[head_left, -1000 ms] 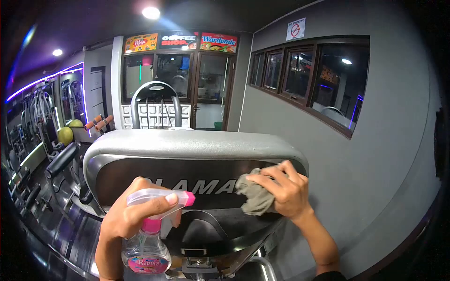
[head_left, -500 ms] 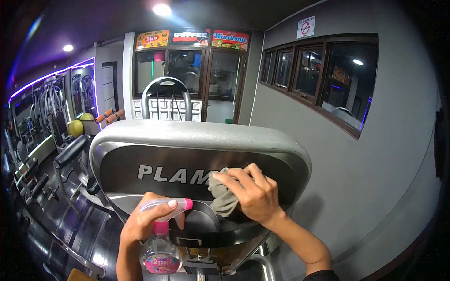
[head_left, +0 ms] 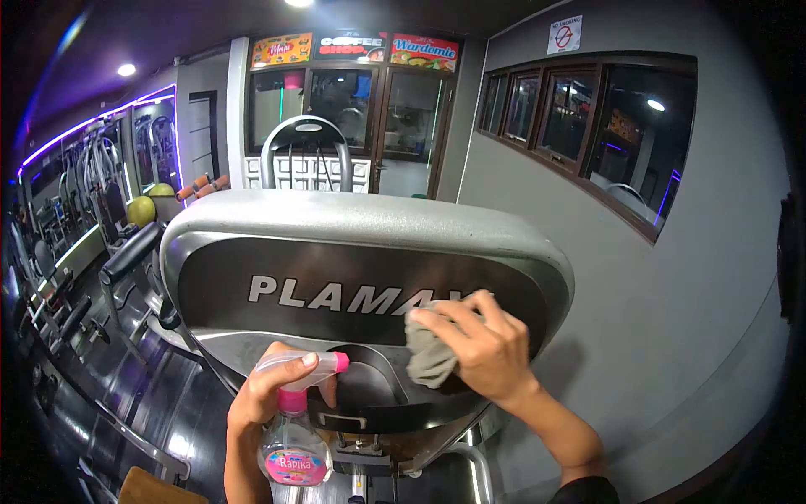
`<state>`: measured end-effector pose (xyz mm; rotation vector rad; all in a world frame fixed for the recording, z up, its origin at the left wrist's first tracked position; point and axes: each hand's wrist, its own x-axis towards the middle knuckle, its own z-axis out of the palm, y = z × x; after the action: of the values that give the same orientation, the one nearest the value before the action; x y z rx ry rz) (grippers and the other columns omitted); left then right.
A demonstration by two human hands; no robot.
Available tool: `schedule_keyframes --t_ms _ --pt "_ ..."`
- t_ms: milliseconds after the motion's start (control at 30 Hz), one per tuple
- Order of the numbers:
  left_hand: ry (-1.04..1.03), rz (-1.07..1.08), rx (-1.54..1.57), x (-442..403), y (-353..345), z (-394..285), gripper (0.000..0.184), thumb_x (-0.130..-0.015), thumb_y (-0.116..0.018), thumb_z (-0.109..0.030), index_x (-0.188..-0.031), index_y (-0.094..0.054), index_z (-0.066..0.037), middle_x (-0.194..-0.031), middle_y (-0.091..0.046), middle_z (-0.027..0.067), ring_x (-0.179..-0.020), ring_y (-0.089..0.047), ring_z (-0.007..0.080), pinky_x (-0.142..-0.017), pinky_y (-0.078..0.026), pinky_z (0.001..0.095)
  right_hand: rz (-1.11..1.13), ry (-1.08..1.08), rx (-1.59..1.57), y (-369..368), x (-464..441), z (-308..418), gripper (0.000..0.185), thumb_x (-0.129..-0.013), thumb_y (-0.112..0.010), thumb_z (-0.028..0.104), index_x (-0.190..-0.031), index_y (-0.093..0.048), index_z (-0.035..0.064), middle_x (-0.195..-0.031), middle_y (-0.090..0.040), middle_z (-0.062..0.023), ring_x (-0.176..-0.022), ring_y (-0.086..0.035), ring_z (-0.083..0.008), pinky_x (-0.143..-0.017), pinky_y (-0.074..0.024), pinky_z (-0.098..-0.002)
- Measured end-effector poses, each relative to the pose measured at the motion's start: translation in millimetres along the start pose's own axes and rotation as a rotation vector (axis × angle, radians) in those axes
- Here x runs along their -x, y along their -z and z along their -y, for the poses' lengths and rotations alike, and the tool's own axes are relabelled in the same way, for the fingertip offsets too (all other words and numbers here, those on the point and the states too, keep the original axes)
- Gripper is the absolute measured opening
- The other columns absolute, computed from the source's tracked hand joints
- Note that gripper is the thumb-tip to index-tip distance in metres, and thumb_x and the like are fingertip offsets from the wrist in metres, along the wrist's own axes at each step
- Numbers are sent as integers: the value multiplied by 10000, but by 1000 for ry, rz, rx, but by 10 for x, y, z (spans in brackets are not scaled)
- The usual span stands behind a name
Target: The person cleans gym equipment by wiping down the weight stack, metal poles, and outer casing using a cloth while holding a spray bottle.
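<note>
My left hand [head_left: 267, 391] is wrapped round the neck of a clear spray bottle [head_left: 294, 454] with a pink collar, a pink nozzle and a "Rapika" label. The bottle is upright in front of the machine. A bunched grey-green cloth [head_left: 430, 353] is gripped in my right hand [head_left: 495, 349], which is at the right part of the black panel [head_left: 227, 294] and covers the end of its "PLAMA..." lettering. The panel belongs to a gym machine's silver-framed cover [head_left: 361, 210]. Below the lettering is a dark recessed tray [head_left: 369, 382], partly behind the bottle's nozzle.
A grey wall [head_left: 621, 311] with windows runs along the right. Gym machines and a padded bar [head_left: 130, 252] stand on the left, near yellow-green balls [head_left: 141, 212]. Another machine's silver arch [head_left: 307, 134] rises behind the cover. A brown padded piece [head_left: 159, 487] is at the lower left.
My right hand and the cloth have moved right along the panel, showing more of the lettering. The view has shifted slightly; the bottle stays in my left hand.
</note>
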<state>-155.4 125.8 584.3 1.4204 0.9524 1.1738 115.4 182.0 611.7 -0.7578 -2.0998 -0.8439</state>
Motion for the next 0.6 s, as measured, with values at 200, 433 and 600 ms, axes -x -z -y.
schedule_keyframes --t_ms 200,433,600 --pt "34 -147 9 115 -133 -52 493 -848 -574 -467 -836 -739 -3 -756 -683 112 -812 -569 187 -773 -381 290 40 144 -77 -184 -6 16 341 -719 -663 80 -1024 -746 207 -890 -667 50 -696 -552 -154 -545 -527 -248" --pt "-20 -192 -83 114 -148 11 522 -839 -555 -488 -768 -728 -1 -721 -672 107 -734 -555 168 -699 -390 286 406 43 33 218 217 -148 471 -629 -695 -12 -1052 -718 194 -888 -633 43 -785 -564 -185 -582 -560 -283" --pt "-22 -118 -71 81 -156 -50 553 -840 -535 -499 -733 -717 12 -670 -654 109 -675 -555 172 -646 -395 286 575 28 56 298 112 -48 453 -609 -782 137 -1049 -681 102 -891 -590 -1 -880 -586 -170 -619 -555 -280"
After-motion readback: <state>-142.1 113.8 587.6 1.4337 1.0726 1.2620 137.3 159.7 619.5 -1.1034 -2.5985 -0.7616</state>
